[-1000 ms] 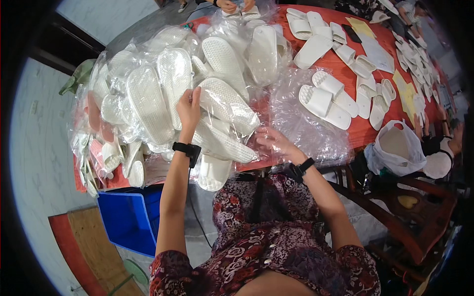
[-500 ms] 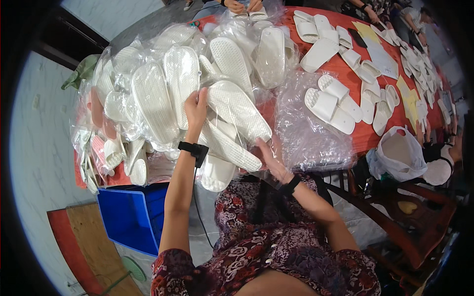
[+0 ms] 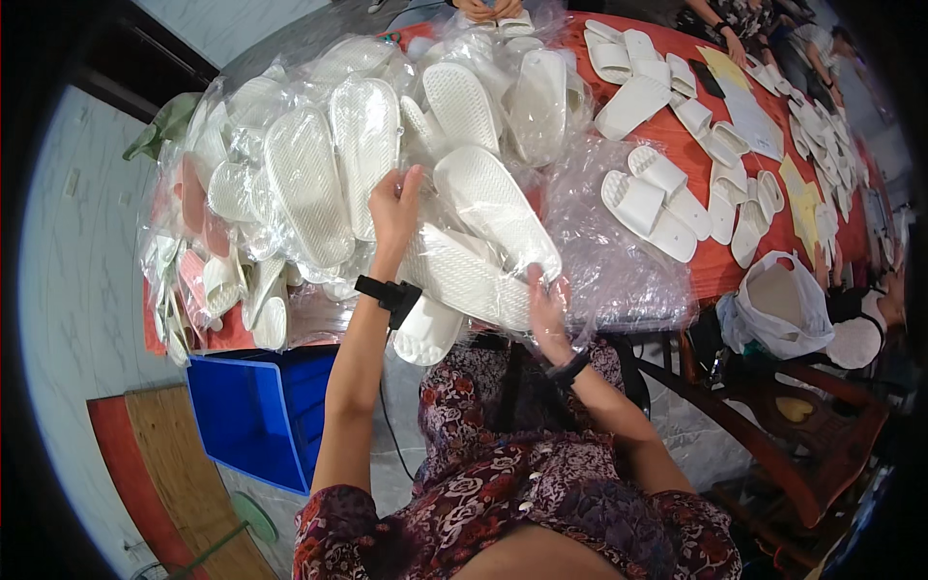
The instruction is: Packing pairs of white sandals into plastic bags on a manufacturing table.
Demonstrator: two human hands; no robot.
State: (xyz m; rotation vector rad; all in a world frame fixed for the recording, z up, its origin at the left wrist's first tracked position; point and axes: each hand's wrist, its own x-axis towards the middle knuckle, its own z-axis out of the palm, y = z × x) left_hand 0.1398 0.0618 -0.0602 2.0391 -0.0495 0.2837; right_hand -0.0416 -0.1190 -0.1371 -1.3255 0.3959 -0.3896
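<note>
A pair of white slippers (image 3: 490,198) lies soles-up in a clear plastic bag, held at the table's near edge. My right hand (image 3: 548,307) is closed on the bag at the right end of the slippers, thumb over one tip. At the bag's left end my left hand (image 3: 393,211) is closed on the plastic, thumb pointing up; its fingertips are partly hidden. Just beyond it lie more bagged white slippers (image 3: 309,184) in a heap. Another white slipper (image 3: 427,331) sticks out over the edge below the bag.
Flat clear plastic bags (image 3: 619,261) lie right of the held pair. Loose white slippers (image 3: 646,215) and papers (image 3: 752,121) cover the red tabletop (image 3: 701,273). A blue crate (image 3: 253,425) stands below left, a wooden chair (image 3: 802,416) at right. Other people's hands (image 3: 491,10) work across the table.
The bagged pair has shifted right and its slippers have spread apart. My right hand has moved slightly right and curled round the bag's end; my left hand moved slightly right.
</note>
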